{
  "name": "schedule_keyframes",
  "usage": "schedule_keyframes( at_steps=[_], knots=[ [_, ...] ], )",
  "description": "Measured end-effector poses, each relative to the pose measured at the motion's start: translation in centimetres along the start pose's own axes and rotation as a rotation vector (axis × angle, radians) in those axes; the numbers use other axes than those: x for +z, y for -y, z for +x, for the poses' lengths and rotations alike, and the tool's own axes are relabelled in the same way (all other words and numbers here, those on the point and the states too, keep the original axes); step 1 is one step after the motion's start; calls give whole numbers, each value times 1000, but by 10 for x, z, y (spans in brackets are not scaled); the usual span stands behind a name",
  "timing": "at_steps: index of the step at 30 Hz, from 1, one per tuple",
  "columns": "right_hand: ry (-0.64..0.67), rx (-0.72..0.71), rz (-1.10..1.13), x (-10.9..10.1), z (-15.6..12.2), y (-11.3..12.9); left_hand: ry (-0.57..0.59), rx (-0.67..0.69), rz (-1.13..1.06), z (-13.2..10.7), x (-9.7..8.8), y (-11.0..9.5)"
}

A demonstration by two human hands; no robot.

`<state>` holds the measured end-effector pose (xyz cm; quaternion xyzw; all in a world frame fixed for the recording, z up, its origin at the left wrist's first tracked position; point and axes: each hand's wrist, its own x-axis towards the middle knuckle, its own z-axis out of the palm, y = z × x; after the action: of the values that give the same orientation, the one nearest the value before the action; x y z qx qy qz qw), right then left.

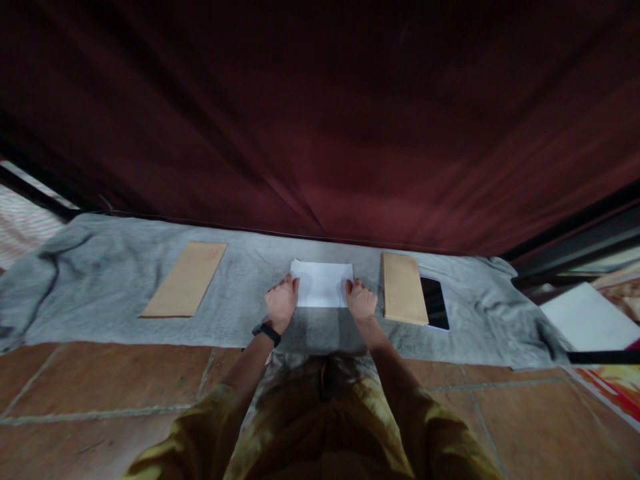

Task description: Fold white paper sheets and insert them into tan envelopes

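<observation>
A white sheet of paper (323,285) lies in front of me, its left and right edges between my two hands. My left hand (282,300), with a black watch at the wrist, is closed on the left edge, thumb on top. On the opposite edge my right hand (361,299) pinches the paper in the same way. A brown envelope (185,280) rests further left, apart from the hands. Just beyond my right hand is a second brown envelope (404,288), which partly covers a dark-screened phone or tablet (436,303).
A grey cloth (250,267) covers the long narrow surface under these things. Behind it hangs a dark red curtain (320,147). Tiled floor (115,380) shows below the near edge. At far right there is a white flat panel (590,317) beside a dark frame.
</observation>
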<state>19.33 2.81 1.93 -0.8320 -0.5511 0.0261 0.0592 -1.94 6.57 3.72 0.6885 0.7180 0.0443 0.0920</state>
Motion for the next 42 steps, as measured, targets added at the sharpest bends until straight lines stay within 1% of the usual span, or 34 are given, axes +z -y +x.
schedule_keyframes(
  at_steps=[5, 10, 13, 16, 18, 20, 22, 24, 26, 28, 30, 31, 32, 34, 36, 39, 42],
  knots=[
    [-3, 7, 5, 3, 0, 0, -27, 10, 56, -3, -2, -3],
    [-72, -21, -5, 7, -3, -2, -66, -4, 54, -5, -1, -5],
    [-113, -39, -14, 8, -5, -3, -101, 22, 45, -4, 0, -3],
    [-119, -56, -8, 9, -6, -4, -166, 122, 43, -3, 4, -2],
    [-112, -62, 5, 9, -6, -4, -201, 248, 18, -5, 10, -5],
    [-108, -64, 16, 9, -6, -4, -207, 394, -24, -8, 18, -11],
    [-97, -62, 23, 7, -6, -4, -174, 490, -61, -12, 27, -18],
    [-75, -53, 31, 4, -7, -4, -132, 505, -80, -15, 34, -23],
    [-65, -35, 44, -1, -8, -3, -104, 486, -83, -17, 38, -25],
    [-101, -27, 65, -7, -9, 0, -92, 482, -75, -17, 39, -25],
    [-167, -75, 107, -12, -9, 9, -93, 486, -56, -17, 39, -24],
    [-195, -128, 142, -12, -9, 15, -96, 485, -43, -17, 39, -24],
    [-206, -211, 187, -11, -8, 23, -98, 485, -29, -16, 39, -23],
    [-189, -387, 302, -5, -5, 41, -95, 496, 3, -15, 41, -22],
    [-144, -505, 346, 7, -2, 58, -80, 521, 31, -15, 44, -21],
    [-70, -551, 335, 25, 1, 74, -68, 548, 58, -14, 49, -18],
    [-35, -537, 316, 36, 3, 74, -77, 538, 58, -14, 51, -18]
  ],
)
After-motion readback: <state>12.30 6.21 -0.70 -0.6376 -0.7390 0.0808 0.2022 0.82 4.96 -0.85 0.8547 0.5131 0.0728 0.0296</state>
